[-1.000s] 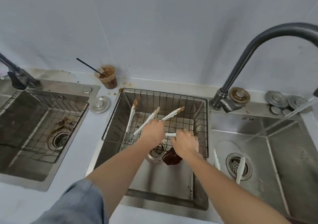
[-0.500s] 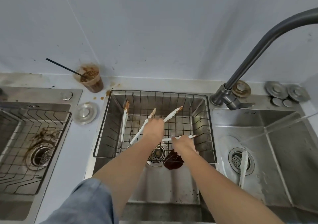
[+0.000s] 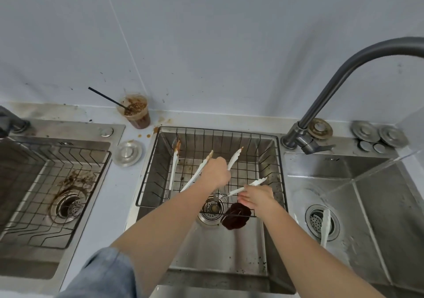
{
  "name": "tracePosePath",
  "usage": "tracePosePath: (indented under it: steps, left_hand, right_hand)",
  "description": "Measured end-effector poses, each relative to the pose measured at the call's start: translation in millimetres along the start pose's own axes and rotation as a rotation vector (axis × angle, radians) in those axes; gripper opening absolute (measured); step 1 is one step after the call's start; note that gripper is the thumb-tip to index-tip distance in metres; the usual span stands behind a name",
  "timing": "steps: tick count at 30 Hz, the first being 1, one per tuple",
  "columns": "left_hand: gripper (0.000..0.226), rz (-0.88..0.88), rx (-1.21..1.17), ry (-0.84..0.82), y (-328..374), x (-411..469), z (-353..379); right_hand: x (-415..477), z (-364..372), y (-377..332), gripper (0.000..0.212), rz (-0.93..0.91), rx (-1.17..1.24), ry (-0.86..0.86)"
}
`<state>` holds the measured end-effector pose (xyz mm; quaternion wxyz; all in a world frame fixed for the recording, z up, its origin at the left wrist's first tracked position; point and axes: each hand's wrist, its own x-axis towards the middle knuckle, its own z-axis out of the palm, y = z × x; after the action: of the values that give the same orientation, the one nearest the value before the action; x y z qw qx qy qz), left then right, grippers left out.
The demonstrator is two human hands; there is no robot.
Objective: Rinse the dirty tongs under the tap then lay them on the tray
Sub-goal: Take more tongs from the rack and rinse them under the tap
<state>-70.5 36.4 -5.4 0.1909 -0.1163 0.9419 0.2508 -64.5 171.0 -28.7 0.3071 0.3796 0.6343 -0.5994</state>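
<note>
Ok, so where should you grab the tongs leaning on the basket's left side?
Probably the white middle of the leaning tongs, below the brown-stained tip, coming from above and the right. They stand nearly upright against the basket wall, so the left is blocked and the top is dirty.

Pale countertop (image 3: 119,194) with stained cup (image 3: 137,113) and metal lid (image 3: 127,153)
</note>
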Motion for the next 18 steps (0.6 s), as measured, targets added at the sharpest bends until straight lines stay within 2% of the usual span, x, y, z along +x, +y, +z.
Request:
tracePosePath:
  steps: [7, 11, 14, 18]
  left_hand:
    - [0.020, -0.040, -0.135, 0.091, 23, -37, -24]
    - [0.037, -0.022, -0.343, 0.173, 29, -76, -21]
    - [0.019, -0.039, -0.561, 0.194, 44, -101, -10]
    - [0.012, -0.027, -0.669, 0.146, 79, -119, 9]
  right_hand:
    - [-41, -30, -2, 0.008, -0.038, 0.241, -0.200]
    - [-69, -49, 6, 0.007, -0.053, 0.271, -0.265]
    - [-80, -71, 13, 0.007, -0.078, 0.301, -0.284]
    - [-85, -112, 18, 0.006, -0.050, 0.353, -0.271]
